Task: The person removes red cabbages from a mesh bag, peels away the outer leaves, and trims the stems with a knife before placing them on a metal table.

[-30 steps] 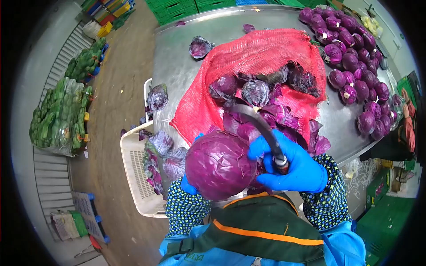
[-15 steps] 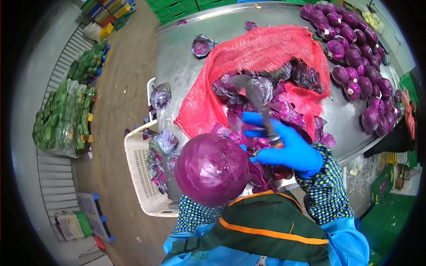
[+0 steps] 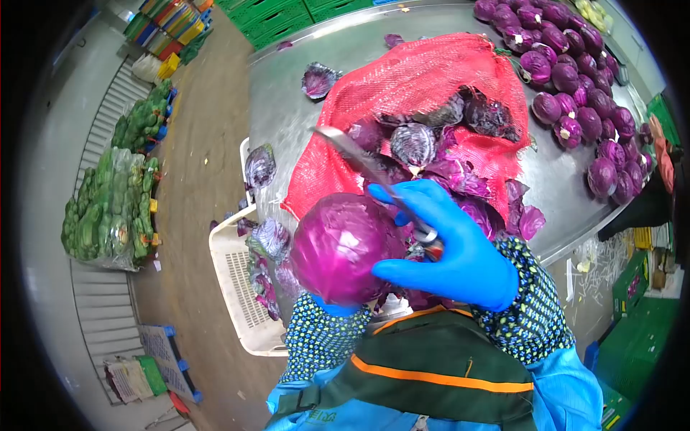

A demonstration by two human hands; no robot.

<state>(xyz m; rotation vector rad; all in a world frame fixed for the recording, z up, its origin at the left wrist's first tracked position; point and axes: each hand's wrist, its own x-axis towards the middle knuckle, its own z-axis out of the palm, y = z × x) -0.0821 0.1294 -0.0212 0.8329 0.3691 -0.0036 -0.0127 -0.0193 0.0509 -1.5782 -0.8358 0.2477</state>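
A peeled red cabbage (image 3: 343, 248) rests in my left hand (image 3: 334, 307), which supports it from below; most of that blue-gloved hand is hidden behind the cabbage. My right hand (image 3: 460, 251), also in a blue glove, grips a knife (image 3: 359, 159) whose blade points up and to the left. The right thumb touches or nearly touches the cabbage's right side. Just beyond both hands, a red mesh sack (image 3: 402, 72) lies open on the metal table (image 3: 284, 93), with loose purple leaves (image 3: 460, 176) and darker cabbages (image 3: 413, 144) on it.
A white plastic basket (image 3: 233, 287) holding trimmed leaves stands at the table's left edge. Many peeled red cabbages (image 3: 575, 79) are heaped on the table's right side. Green crates (image 3: 273, 25) stand beyond it. Bagged green vegetables (image 3: 108, 205) sit along the left wall.
The knife blade has swung left and lower, toward the cabbage. My right thumb has come to the cabbage's side, and the cabbage has turned and shifted slightly up and right.
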